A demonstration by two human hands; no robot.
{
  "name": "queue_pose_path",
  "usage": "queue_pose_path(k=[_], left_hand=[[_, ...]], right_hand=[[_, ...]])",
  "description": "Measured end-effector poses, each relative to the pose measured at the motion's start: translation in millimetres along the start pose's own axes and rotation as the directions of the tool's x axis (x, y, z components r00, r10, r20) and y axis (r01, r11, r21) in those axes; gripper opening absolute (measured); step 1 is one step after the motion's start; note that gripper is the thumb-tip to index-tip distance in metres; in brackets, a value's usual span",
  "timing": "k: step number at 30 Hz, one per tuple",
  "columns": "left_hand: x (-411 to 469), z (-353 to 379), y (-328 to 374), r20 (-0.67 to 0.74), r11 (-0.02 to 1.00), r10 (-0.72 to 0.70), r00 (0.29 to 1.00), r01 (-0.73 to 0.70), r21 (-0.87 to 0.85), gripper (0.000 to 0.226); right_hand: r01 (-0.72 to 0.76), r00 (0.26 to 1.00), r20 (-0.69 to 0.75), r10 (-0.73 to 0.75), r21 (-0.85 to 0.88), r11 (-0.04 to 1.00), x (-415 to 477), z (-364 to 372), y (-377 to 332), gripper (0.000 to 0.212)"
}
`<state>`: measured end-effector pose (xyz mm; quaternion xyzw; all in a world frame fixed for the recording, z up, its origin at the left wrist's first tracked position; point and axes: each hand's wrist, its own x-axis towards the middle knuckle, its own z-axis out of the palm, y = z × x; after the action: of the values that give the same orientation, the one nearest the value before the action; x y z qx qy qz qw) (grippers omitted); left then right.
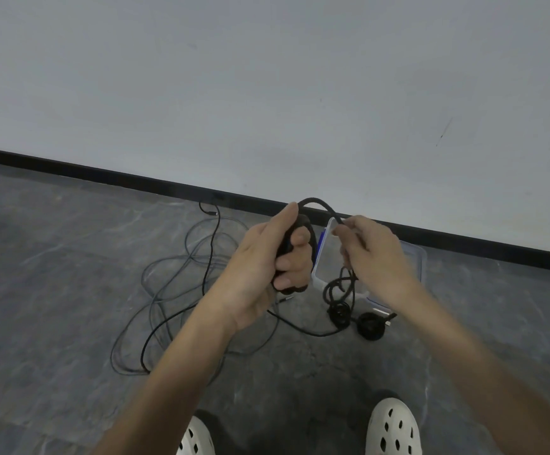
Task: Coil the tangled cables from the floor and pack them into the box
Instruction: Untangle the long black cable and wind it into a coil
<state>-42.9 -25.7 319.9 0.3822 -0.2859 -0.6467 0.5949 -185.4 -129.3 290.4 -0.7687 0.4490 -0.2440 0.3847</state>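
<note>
Gripping: left hand (pixel 267 257) curled round black coil (pixel 305 221); right hand (pixel 375 257) pinching its loose strand (pixel 319 201), above floor. Box (pixel 413 257) behind hands; tangle (pixel 181 284) on floor, left.

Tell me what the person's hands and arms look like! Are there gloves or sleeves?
No gloves and no sleeves show. The left hand and right hand are bare, with no rings that I can see. The left arm and right arm are bare down to the picture's edge, with no watch or bracelet. The person wears white shoes with holes.
</note>
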Motion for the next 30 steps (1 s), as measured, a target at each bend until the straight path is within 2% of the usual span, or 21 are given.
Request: queue_pose_path(k=[3, 7, 9, 13, 17, 20, 23, 26, 28, 30], left_hand=[[1, 0, 2, 0.049, 0.997, 0.031, 0.998, -0.027, -0.073, 0.041], [3, -3, 5, 0.008, 0.979, 0.124, 0.992, -0.121, -0.163, 0.037], [3, -5, 5, -0.013, 0.966, 0.175, 0.984, -0.174, -0.189, 0.03], [4, -10, 7, -0.07, 0.945, 0.268, 0.961, -0.277, -0.176, 0.02], [3, -12, 9, -0.13, 0.926, 0.327, 0.936, -0.344, -0.153, 0.015], [3, -11, 9, -0.166, 0.915, 0.358, 0.919, -0.38, -0.133, 0.014], [4, -14, 15, -0.238, 0.891, 0.39, 0.89, -0.429, -0.145, 0.015], [5, -21, 20, -0.334, 0.865, 0.401, 0.853, -0.472, -0.168, 0.02], [6, -21, 18, -0.376, 0.873, 0.418, 0.827, -0.481, -0.087, 0.023], [8, -19, 15, -0.407, 0.875, 0.441, 0.8, -0.483, -0.001, 0.025]], right_hand=[[0.014, 0.999, 0.038, -0.012, -0.054, 0.998, 0, 2, 1, 0.033], [0.008, 0.957, 0.29, 0.027, -0.121, 0.993, -7, 11, -5, 0.043], [-0.005, 0.922, 0.385, 0.036, -0.081, 0.997, -14, 18, -11, 0.04], [-0.005, 0.881, 0.474, -0.001, 0.011, 1.0, -24, 26, -23, 0.036], [0.042, 0.824, 0.563, -0.059, 0.043, 0.998, -36, 29, -30, 0.01], [-0.08, 0.781, 0.622, -0.047, 0.174, 0.981, -40, 23, -33, 0.008], [-0.279, 0.69, 0.722, -0.059, 0.34, 0.898, -44, 14, -35, 0.012], [-0.352, 0.602, 0.795, -0.077, 0.351, 0.868, -48, 12, -36, 0.025], [-0.275, 0.621, 0.782, -0.046, 0.273, 0.922, -48, 16, -38, 0.029], [-0.204, 0.715, 0.697, -0.044, 0.269, 0.941, -47, 23, -39, 0.025]])
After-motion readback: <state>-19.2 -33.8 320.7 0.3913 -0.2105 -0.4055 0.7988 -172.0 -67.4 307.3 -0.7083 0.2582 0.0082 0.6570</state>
